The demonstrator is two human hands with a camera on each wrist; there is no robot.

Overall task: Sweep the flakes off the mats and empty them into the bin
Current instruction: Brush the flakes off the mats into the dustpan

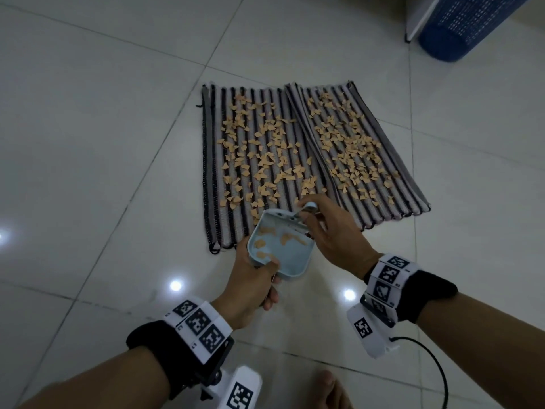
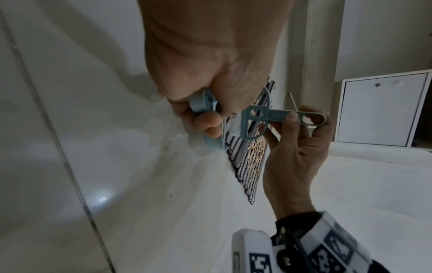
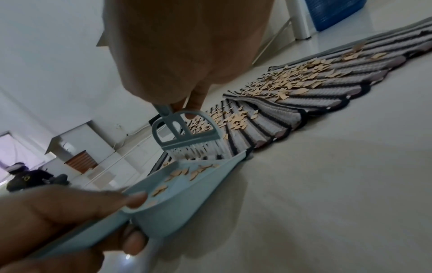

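On the tiled floor (image 1: 88,143), two striped mats (image 1: 250,160) lie side by side, the right one's inner edge lapping over the left. Both carry tan flakes (image 1: 265,154), too many to count; near edge of the left mat is only partly cleared. One blue bin (image 1: 460,25) stands at the far right corner, well apart from the mats. One white cabinet (image 2: 381,109) sits off to the side.

One pale-blue dustpan (image 1: 280,249), lip down at the near edge of the left mat, holds a handful of flakes, roughly six to ten. Left hand (image 1: 250,287) has its fingers curled round the pan's handle, thumb over the rear rim. One small matching brush (image 3: 187,133), bristles at the pan's lip. Right hand (image 1: 333,231) pinches the brush handle between thumb and fingers.

Handling, my read:
- flakes: very light, thin, probably paper or card. They'll scatter on a fast stroke or any draught and snag in the mat ribs, so short strokes along the ribs.
- mats: soft knit, will ruck up under the brush; the pan lip needs to press the edge flat.
- pan: rigid plastic, light. Grip at the handle, keep it tipped back when carrying to the bin.

Early in the job, most flakes not yet swept.
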